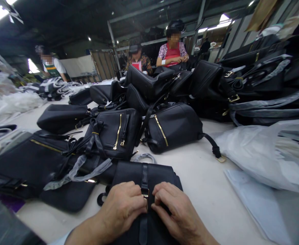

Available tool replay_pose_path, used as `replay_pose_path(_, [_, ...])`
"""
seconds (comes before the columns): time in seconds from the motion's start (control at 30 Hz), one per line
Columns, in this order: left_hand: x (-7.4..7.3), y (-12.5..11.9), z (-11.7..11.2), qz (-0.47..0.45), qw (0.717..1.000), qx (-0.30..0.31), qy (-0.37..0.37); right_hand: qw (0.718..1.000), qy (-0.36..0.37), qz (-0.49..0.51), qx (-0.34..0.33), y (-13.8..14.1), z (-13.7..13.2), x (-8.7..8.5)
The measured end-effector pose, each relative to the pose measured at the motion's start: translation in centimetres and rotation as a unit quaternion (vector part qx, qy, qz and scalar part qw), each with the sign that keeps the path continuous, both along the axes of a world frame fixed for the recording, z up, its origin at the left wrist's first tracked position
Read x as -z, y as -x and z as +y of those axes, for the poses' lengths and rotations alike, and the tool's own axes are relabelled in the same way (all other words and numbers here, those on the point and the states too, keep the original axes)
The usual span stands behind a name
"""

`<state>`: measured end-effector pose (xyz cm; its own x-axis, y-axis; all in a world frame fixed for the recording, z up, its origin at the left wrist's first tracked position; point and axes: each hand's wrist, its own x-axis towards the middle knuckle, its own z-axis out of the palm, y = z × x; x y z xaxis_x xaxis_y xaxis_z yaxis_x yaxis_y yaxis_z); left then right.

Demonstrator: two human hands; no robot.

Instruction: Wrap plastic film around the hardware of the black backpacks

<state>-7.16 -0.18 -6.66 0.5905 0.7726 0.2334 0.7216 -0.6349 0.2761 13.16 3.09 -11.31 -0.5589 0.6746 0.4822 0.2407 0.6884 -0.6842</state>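
Worktable (206, 168): pale and broad, running away from where the person works, loaded with black bags.
Heap of bags (149, 83): black, tumbled together across the far half of the table, some tipped on their sides.
Right-hand stack (256, 64): more black goods, with gold buckles and straps in clear wrapping hanging off the near side.
Co-workers: three across the table; one in a red apron (173, 56) has both hands together in front, one in a patterned top (139, 63) sits just beside, and one in a green apron (52, 69) is well apart to the left.
White plastic (256, 156): a crumpled mound on the right, a flat pale sheet (251, 194) just in front of it.
Big bag at left (24, 166): lying flat, gold zip near its upper edge, a wrapped strap (78, 172) trailing over its right part.
Bag being handled (161, 175): black, lying at the table's near edge directly between the two hands, flap side up.
Left hand (125, 206): thumb and fingertips pinched together on the centre strap, just by the metal.
Right hand (173, 209): curled, a narrow gap between thumb and fingers, just beside the strap; I can't see anything in it.
Centre strap (144, 177): black, running down the middle of the flap.
Buckle (145, 193): gold, on that strap, partly covered by the left fingers.
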Motion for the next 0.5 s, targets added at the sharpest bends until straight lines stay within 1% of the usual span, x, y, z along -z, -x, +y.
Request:
replay_pose_path(0.2, [0.15,0.14,-0.01,-0.024,0.999,0.013,0.025,1.000,0.012,-0.001,0.003,-0.04,0.01,-0.13])
replay_pose_path(0.3, [0.14,0.22,0.04,-0.019,0.999,0.014,0.031,1.000,0.013,0.001,0.003,-0.08,0.02,-0.18])
replay_pose_path(0.4, [0.08,0.25,0.06,-0.010,0.999,0.013,0.029,1.000,0.013,0.001,0.005,-0.08,0.03,-0.22])
replay_pose_path(0.5, [0.04,0.23,0.11,-0.026,0.999,0.026,0.016,1.000,0.014,0.003,0.004,-0.04,0.05,-0.25])
